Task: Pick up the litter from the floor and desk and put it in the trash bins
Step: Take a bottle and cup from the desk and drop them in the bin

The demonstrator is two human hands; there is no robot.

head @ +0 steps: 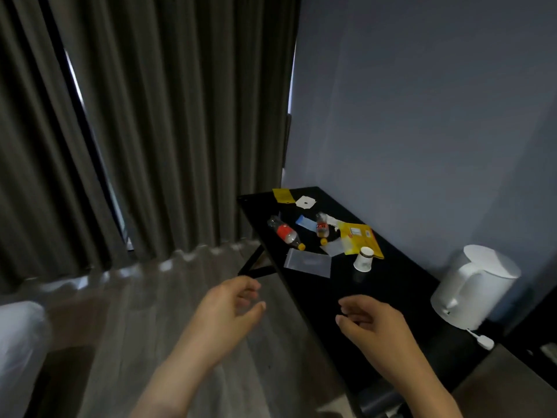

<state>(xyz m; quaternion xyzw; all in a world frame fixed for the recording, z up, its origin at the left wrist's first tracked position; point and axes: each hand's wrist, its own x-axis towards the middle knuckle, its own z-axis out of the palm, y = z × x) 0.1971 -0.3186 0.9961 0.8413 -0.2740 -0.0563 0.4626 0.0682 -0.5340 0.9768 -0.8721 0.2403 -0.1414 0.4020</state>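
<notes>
Left hand [229, 309] and right hand [370, 324] empty, fingers slack; paper cup [363, 259] on desk [388, 285] beyond the right.

Hotel-type bedroom: floor-length dark curtains [150, 131], narrow black desk [376, 297] against grey wall [422, 101], white electric kettle [473, 288], white bedding corner [18, 342], wood-look floor [150, 312].

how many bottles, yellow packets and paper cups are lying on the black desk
bottles: 2
yellow packets: 2
paper cups: 1
total: 5
</notes>
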